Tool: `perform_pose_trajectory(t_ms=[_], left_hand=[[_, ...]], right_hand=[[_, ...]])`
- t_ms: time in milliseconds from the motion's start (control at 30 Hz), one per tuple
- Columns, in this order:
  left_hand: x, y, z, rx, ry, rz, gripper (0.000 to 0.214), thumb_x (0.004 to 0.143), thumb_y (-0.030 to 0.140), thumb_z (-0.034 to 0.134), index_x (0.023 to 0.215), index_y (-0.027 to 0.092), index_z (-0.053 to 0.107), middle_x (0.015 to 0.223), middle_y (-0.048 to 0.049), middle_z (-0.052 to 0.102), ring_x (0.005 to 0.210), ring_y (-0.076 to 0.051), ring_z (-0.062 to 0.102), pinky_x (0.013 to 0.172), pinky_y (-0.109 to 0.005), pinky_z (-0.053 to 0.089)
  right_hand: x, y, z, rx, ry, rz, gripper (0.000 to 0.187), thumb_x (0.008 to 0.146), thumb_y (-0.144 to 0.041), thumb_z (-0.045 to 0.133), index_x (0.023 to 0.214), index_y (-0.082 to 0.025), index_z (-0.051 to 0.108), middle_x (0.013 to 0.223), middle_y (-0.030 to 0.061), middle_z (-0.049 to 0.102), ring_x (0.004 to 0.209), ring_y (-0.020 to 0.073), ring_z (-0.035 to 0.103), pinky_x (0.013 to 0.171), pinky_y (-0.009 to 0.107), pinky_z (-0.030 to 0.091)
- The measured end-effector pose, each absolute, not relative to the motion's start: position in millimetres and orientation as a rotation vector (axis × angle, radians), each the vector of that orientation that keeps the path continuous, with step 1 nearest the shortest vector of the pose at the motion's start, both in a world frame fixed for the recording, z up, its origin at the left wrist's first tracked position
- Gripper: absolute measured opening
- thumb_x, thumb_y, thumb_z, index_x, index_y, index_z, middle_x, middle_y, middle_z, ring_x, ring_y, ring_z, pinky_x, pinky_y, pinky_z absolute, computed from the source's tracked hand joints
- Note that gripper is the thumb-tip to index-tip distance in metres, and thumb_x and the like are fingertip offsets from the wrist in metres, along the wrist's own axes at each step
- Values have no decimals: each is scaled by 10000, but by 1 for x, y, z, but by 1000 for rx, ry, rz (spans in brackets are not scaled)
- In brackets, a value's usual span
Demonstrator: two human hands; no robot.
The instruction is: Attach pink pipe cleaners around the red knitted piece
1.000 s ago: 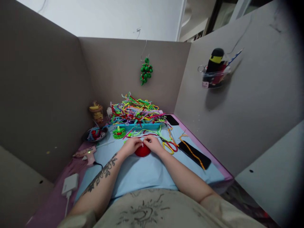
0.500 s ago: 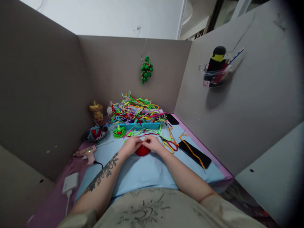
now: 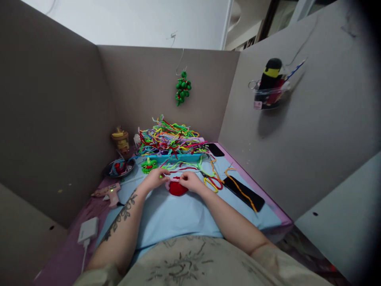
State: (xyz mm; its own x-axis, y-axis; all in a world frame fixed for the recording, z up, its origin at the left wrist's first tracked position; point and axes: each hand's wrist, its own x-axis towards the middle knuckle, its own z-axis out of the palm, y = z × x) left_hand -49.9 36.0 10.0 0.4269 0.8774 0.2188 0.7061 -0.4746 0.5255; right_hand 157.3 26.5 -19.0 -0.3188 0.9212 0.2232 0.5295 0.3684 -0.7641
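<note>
From my feed, the left hand [image 3: 156,178] has its grip loosely parted beside the left end of a pale pink strip [image 3: 172,180], can't tell if touching, while the right hand [image 3: 190,181] has its grip pinched closed at the strip's right end. I've got the red piece [image 3: 177,189] between both hands over the blue cloth [image 3: 166,222] on the counter [image 3: 56,258], strip along its upper edge; scissors [image 3: 218,184] lie just right of the right hand.
</note>
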Motion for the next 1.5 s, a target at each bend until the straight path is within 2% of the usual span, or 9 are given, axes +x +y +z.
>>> perform_pose_trajectory(t_ms=[133, 233, 533, 733, 1000, 1500], left_hand=[[-65, 39, 15, 2211, 1327, 499, 290, 703, 386, 584, 834, 139, 661, 710, -31, 652, 645, -157, 562, 570, -232, 405], [-60, 35, 15, 2200, 1277, 455, 263, 706, 376, 570, 793, 140, 647, 662, -17, 633, 603, -141, 547, 529, -216, 374], [-41, 35, 2, 2222, 1348, 606, 207, 729, 329, 557, 790, 146, 633, 666, -22, 641, 618, -146, 562, 552, -227, 381], [-35, 38, -9, 2254, 1372, 678, 192, 745, 325, 559, 799, 157, 635, 681, -22, 648, 630, -146, 568, 562, -231, 381], [-34, 39, -12, 2286, 1364, 672, 162, 754, 284, 546, 768, 157, 645, 645, -16, 638, 602, -140, 557, 548, -230, 368], [-32, 40, -18, 2308, 1325, 665, 152, 752, 243, 522, 801, 160, 639, 726, -32, 663, 653, -149, 573, 578, -237, 387]], right_hand=[[157, 26, -17, -1268, -1961, 760, 120, 664, -163, 504, 559, -145, 561, 548, -22, 517, 544, 92, 452, 494, 190, 283], [157, 26, -18, -1273, -1957, 759, 113, 656, -165, 508, 558, -145, 561, 544, -21, 515, 544, 93, 448, 493, 191, 280], [163, 33, -21, -1244, -1880, 764, 117, 649, -166, 471, 561, -148, 546, 543, -20, 525, 534, 93, 466, 509, 189, 319], [168, 35, -17, -1289, -1894, 930, 96, 616, -156, 483, 533, -146, 531, 497, -36, 480, 493, 82, 427, 481, 190, 300], [172, 33, -14, -1350, -1878, 1059, 81, 601, -157, 496, 531, -143, 534, 476, -41, 464, 469, 75, 400, 452, 188, 271], [172, 27, -9, -1291, -1912, 1144, 66, 606, -164, 513, 551, -137, 539, 476, -41, 459, 471, 72, 401, 445, 182, 276]])
